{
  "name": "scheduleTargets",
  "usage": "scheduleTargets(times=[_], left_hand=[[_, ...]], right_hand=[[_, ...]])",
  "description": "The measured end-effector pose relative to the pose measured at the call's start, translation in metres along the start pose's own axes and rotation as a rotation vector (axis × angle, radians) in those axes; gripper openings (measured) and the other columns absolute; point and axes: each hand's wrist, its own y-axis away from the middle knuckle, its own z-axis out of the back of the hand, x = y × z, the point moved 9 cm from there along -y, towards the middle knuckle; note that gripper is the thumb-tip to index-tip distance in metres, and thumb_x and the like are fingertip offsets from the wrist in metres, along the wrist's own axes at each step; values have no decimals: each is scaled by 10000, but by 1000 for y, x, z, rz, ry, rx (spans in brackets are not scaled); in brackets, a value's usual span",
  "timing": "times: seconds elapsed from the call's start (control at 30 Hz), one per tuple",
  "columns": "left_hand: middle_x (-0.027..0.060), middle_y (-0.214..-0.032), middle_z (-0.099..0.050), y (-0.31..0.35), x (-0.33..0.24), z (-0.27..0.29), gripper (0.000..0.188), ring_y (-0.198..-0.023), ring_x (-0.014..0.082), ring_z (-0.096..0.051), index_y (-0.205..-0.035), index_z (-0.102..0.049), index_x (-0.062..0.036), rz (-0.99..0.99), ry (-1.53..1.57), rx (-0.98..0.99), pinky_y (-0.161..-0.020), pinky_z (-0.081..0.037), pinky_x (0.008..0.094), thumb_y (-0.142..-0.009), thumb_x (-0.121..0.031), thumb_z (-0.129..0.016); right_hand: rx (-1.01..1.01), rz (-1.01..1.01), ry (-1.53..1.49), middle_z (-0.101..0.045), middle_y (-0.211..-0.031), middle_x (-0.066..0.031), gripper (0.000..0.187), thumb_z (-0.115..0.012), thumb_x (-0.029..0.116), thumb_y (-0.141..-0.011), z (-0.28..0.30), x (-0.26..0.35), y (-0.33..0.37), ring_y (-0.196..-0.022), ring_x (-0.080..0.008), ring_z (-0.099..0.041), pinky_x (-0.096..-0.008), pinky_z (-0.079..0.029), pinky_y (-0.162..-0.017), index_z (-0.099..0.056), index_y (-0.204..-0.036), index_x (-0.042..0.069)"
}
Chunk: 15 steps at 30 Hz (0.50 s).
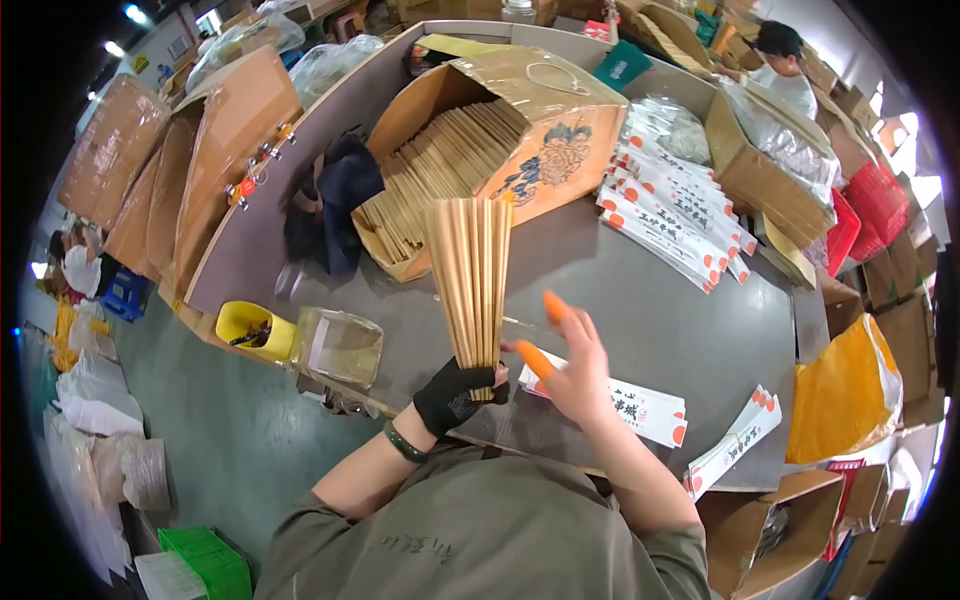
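A fan-shaped bundle of wooden chopsticks [470, 275] stands upright in my left hand [455, 398], which wears a black fingerless glove and is closed round the lower ends. My right hand [575, 365], with orange finger cots on the thumb and a finger, is held just right of the bundle, fingers apart and holding nothing. Under it, partly hidden, lie white printed paper sleeves [645, 412] with orange-red ends. Beyond the bundle, a cardboard box [565, 125] on its side holds many more chopsticks [450, 150].
More sleeves [670, 210] are heaped at the back right, with another small stack [735, 440] near the right edge. A yellow container [255, 328] and a clear plastic box [340, 345] stand at the left edge. Dark cloth [345, 190] lies beside the large box. A person [785, 75] is far right.
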Motion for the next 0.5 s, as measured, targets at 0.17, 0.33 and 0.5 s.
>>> scheduleTargets(times=[0.17,0.33,0.5], left_hand=[[5,-850,-544,1,-1,-1,664,-778,103,-525,-1437,-346,-43,31,167,72,-693,-453,243,-859,-100,-668],[8,-900,-566,1,5,-1,619,-861,82,-525,-1396,-419,-32,62,143,32,-743,-453,223,-857,-158,-696],[68,-994,-662,3,-1,35,377,-877,95,-618,-1200,-604,-19,-155,-244,-265,-683,-496,226,-854,-136,-698]], right_hand=[[133,155,309,-596,-1028,-153,376,-756,110,-746,14,-20,55,-942,-330,-586,-404,-499,-803,-638,-1082,-10],[225,268,601,-576,-1060,-146,333,-705,65,-727,-11,-37,82,-993,-318,-569,-416,-502,-804,-621,-1032,-39],[138,290,718,-571,-1055,-140,330,-661,18,-709,-17,-41,89,-1018,-304,-566,-408,-505,-814,-616,-1032,-36]])
